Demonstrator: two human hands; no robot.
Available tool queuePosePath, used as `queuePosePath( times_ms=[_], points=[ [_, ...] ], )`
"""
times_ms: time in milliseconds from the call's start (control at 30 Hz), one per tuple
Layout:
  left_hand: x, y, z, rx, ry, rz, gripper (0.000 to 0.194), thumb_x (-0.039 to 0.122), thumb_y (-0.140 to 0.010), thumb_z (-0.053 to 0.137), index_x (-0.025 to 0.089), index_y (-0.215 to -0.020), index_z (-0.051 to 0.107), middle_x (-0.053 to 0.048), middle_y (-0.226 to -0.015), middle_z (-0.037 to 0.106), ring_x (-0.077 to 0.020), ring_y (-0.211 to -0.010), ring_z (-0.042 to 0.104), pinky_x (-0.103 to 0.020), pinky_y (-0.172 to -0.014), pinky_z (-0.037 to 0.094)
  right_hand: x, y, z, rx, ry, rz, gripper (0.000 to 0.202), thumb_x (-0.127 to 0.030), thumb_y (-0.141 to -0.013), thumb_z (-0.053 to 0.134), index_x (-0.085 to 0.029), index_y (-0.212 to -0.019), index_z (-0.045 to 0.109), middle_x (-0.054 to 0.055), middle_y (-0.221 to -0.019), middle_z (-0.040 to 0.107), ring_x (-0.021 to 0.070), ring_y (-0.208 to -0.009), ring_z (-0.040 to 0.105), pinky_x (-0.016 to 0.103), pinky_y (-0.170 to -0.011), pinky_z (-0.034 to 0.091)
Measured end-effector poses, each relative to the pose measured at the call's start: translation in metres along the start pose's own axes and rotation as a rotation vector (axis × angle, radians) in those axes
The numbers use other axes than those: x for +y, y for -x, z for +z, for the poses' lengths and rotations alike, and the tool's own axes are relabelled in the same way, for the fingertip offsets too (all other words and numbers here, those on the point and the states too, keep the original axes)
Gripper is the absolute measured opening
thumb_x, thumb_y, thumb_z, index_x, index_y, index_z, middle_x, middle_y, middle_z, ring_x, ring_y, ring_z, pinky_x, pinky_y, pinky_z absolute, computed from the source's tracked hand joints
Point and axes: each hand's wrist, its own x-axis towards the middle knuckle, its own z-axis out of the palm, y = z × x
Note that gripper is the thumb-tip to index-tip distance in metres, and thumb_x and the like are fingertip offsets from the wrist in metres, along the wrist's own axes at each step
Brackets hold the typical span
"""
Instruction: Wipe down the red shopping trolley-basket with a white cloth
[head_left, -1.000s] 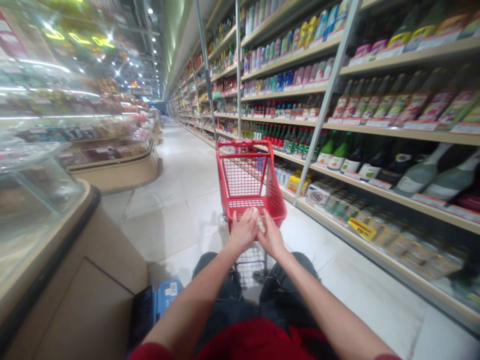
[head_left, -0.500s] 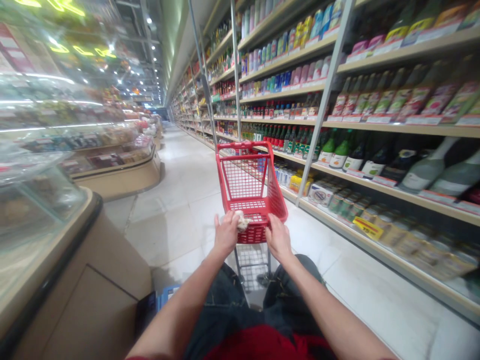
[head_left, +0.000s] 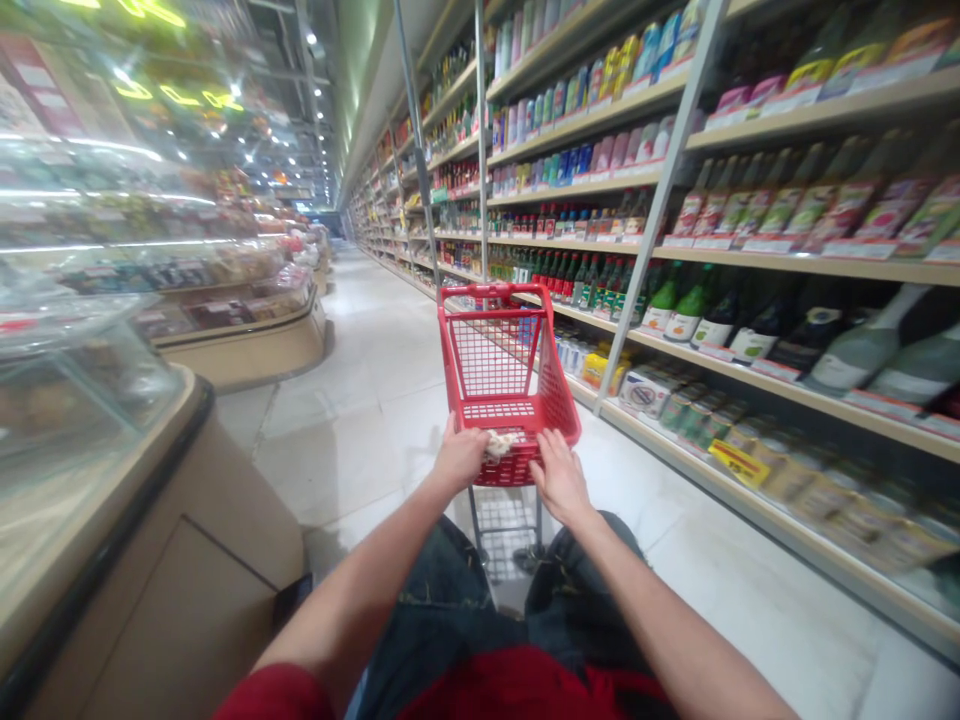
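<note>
In front of my knees stands a red plastic shopping cart (head_left: 501, 409) with grid walls. A crumpled whitish cloth (head_left: 500, 446) lies against its near rim, pinched in the fingers of my left hand (head_left: 461, 458). At the right end of the same rim, my right hand (head_left: 561, 478) touches the edge with its fingers spread and nothing in them. No goods are visible inside the cart's basket.
Shelves of bottles (head_left: 757, 325) and cans run along the right side. At the left are a glass-topped counter (head_left: 157, 520) and a rounded display stand (head_left: 244, 350) with packages. A pale tiled floor (head_left: 360, 380) stretches between them.
My left hand has moved slightly right along the rim with the cloth. My right hand's fingers have spread over the rim. The view has shifted slightly.
</note>
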Motion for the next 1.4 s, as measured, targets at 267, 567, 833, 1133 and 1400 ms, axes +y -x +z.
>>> queuePosePath(
  times_ms=[267, 567, 833, 1133, 1400],
  points=[
    [0.056, -0.005, 0.008, 0.071, 0.018, 0.028, 0.024, 0.014, -0.085, 0.038, 0.017, -0.093, 0.060, -0.005, -0.083, 0.067, -0.0179, -0.084, 0.063, -0.054, -0.109, 0.012, 0.043, -0.005, -0.013, -0.054, 0.036, 0.055, 0.055, -0.037, -0.090, 0.030, -0.015, -0.140, 0.026, 0.011, -0.146, 0.026, 0.0224, -0.137, 0.015, 0.054, -0.105, 0.021],
    [0.073, -0.025, 0.015, 0.181, 0.096, 0.256, 0.034, 0.017, -0.089, 0.035, 0.021, -0.119, 0.050, -0.007, -0.124, 0.057, -0.0182, -0.117, 0.049, -0.053, -0.112, 0.007, 0.072, -0.023, -0.051, 0.001, 0.056, 0.286, 0.048, -0.036, -0.092, 0.024, -0.014, -0.126, 0.048, 0.012, -0.142, 0.034, 0.0238, -0.133, 0.026, 0.054, -0.102, 0.023],
    [0.065, -0.052, 0.017, 0.245, -0.008, 0.168, 0.036, 0.022, -0.089, 0.037, 0.018, -0.123, 0.048, -0.009, -0.121, 0.059, -0.0207, -0.115, 0.051, -0.057, -0.110, 0.011, 0.013, 0.000, -0.041, 0.020, 0.037, 0.142, 0.036, -0.034, -0.090, 0.035, -0.016, -0.114, 0.056, 0.011, -0.113, 0.062, 0.0224, -0.106, 0.054, 0.048, -0.098, 0.025],
    [-0.008, -0.043, -0.014, 0.181, -0.035, -0.095, 0.040, 0.013, -0.088, 0.031, 0.023, -0.122, 0.050, -0.008, -0.127, 0.055, -0.0219, -0.122, 0.044, -0.059, -0.109, 0.008, 0.047, 0.008, -0.044, 0.077, 0.147, 0.278, 0.041, -0.029, -0.090, 0.030, -0.014, -0.121, 0.052, 0.012, -0.126, 0.054, 0.0265, -0.123, 0.041, 0.058, -0.101, 0.018],
    [-0.037, -0.020, -0.028, 0.203, -0.108, -0.128, 0.042, 0.012, -0.087, 0.031, 0.022, -0.122, 0.051, -0.007, -0.132, 0.051, -0.0227, -0.126, 0.041, -0.055, -0.110, 0.010, -0.008, -0.010, -0.024, 0.094, 0.137, 0.111, 0.044, -0.031, -0.089, 0.033, -0.014, -0.127, 0.047, 0.011, -0.135, 0.045, 0.0261, -0.129, 0.033, 0.056, -0.105, 0.015]
  ],
)
